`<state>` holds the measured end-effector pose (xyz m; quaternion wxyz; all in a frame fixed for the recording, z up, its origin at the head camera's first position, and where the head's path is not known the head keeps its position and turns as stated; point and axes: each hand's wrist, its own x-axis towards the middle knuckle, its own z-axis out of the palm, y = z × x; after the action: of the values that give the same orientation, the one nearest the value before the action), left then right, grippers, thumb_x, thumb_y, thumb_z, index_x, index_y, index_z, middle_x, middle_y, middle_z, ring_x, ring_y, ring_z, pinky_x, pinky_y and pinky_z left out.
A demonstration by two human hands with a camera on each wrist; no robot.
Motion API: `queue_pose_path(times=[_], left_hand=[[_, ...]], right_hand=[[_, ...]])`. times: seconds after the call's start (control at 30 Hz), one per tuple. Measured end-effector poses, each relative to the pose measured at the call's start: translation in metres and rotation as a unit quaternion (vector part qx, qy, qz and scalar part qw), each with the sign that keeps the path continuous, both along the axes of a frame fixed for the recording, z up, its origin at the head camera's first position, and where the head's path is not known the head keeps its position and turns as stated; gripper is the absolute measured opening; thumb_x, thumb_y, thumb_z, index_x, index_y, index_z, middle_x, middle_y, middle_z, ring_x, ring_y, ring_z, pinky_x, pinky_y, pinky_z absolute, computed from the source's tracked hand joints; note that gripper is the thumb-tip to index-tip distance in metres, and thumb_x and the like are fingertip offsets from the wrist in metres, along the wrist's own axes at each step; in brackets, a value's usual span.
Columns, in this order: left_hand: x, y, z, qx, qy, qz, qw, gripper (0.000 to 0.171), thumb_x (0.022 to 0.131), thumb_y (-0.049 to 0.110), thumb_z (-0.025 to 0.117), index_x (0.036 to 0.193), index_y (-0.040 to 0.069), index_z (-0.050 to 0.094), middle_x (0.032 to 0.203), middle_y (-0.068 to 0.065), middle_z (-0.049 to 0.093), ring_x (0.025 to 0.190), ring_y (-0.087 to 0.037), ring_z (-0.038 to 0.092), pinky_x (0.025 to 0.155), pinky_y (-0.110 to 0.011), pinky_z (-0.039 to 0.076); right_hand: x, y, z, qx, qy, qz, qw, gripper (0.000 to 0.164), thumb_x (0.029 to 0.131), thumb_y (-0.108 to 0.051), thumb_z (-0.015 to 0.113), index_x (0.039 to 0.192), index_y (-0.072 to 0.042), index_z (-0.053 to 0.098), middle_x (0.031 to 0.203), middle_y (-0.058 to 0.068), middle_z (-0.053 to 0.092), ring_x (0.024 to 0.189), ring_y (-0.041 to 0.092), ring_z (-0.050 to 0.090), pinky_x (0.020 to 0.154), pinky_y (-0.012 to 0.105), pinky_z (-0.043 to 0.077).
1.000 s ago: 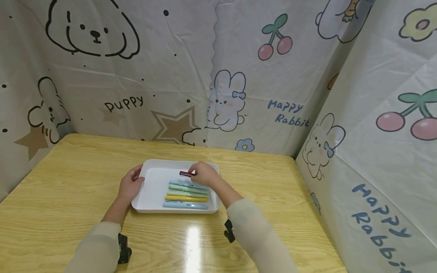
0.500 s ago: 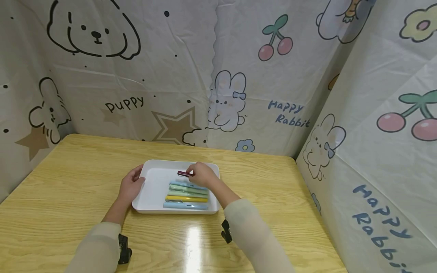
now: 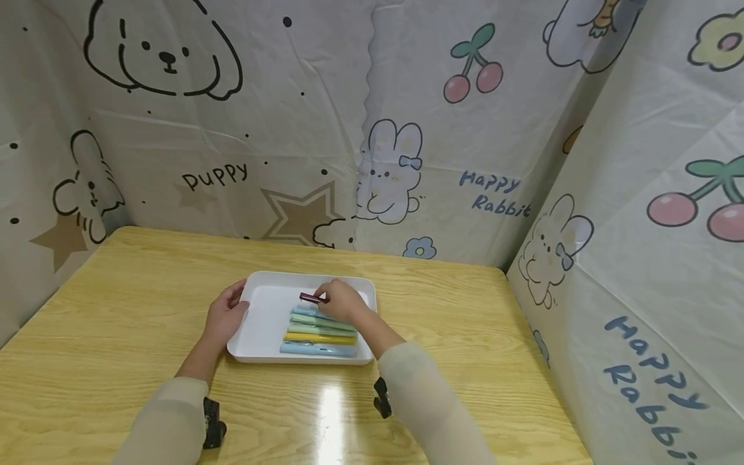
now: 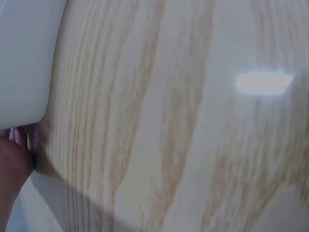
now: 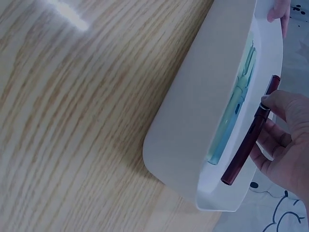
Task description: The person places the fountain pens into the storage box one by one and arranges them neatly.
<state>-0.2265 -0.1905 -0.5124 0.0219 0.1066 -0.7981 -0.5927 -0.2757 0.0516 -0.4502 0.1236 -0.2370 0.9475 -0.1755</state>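
Observation:
A dark red pen [image 5: 248,137] is pinched between the thumb and fingers of my right hand [image 3: 343,302], held over the back part of a white tray [image 3: 264,303]. In the tray's right half, a light blue pen [image 3: 317,349], a yellow pen [image 3: 320,338], two light green pens [image 3: 322,329] and another light blue pen [image 3: 305,310] lie side by side, roughly parallel. My right hand partly covers the rearmost one in the head view. My left hand [image 3: 225,316] grips the tray's left edge, thumb at the rim and fingers outside the wall.
The tray stands on a yellow wood-grain table [image 3: 145,290]. Behind and to the right hangs a cloth [image 3: 302,129] printed with cartoon animals, cherries and words. A bright light reflection lies on the tabletop in front of the tray.
My right hand has shifted slightly left over the tray, carrying the dark red pen. The left hand keeps its grip on the tray's edge, and the row of pens stays as it was.

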Motion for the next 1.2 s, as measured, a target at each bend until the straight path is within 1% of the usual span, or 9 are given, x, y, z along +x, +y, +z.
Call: queue_pose_path(times=[0.33,0.57,0.73,0.97,1.2], left_hand=[[0.0,0.001,0.001,0.004,0.005,0.001,1.0,0.052,0.095,0.006,0.042,0.146,0.007,0.031,0.146,-0.021,0.037,0.131,-0.035,0.039,0.108,-0.045,0.035],[-0.001,0.001,0.003,0.003,0.004,-0.001,1.0,0.052,0.095,0.007,0.042,0.146,0.007,0.03,0.146,-0.021,0.037,0.133,-0.035,0.037,0.109,-0.046,0.034],[0.001,0.0,0.003,0.002,0.002,-0.001,1.0,0.052,0.095,0.007,0.042,0.146,0.008,0.03,0.147,-0.02,0.036,0.133,-0.035,0.037,0.108,-0.046,0.035],[0.002,0.0,0.003,0.005,0.001,0.001,1.0,0.052,0.095,0.006,0.042,0.146,0.007,0.03,0.146,-0.021,0.037,0.132,-0.035,0.038,0.108,-0.045,0.035],[0.002,0.0,0.004,0.008,0.001,0.0,1.0,0.052,0.095,0.006,0.041,0.146,0.007,0.03,0.147,-0.021,0.036,0.132,-0.035,0.038,0.108,-0.045,0.035]], right_hand=[[0.001,-0.002,-0.009,0.0,0.003,-0.01,1.0,0.025,0.089,-0.018,0.06,0.112,-0.014,0.068,0.09,0.002,0.06,0.074,0.01,0.05,0.061,0.02,0.041],[0.002,-0.004,-0.01,0.002,0.006,-0.009,1.0,0.025,0.089,-0.017,0.06,0.113,-0.014,0.068,0.09,0.002,0.061,0.075,0.01,0.051,0.062,0.02,0.042],[0.003,-0.006,-0.012,0.004,-0.002,-0.012,1.0,0.027,0.09,-0.016,0.059,0.115,-0.015,0.067,0.091,0.003,0.062,0.075,0.01,0.051,0.063,0.021,0.042],[0.004,-0.008,-0.016,0.008,-0.004,-0.012,1.0,0.028,0.091,-0.017,0.058,0.117,-0.015,0.066,0.094,0.003,0.063,0.079,0.011,0.053,0.068,0.024,0.045],[0.005,-0.008,-0.015,0.004,-0.009,-0.014,1.0,0.027,0.092,-0.017,0.056,0.116,-0.015,0.066,0.096,0.004,0.063,0.081,0.011,0.053,0.07,0.025,0.046]])
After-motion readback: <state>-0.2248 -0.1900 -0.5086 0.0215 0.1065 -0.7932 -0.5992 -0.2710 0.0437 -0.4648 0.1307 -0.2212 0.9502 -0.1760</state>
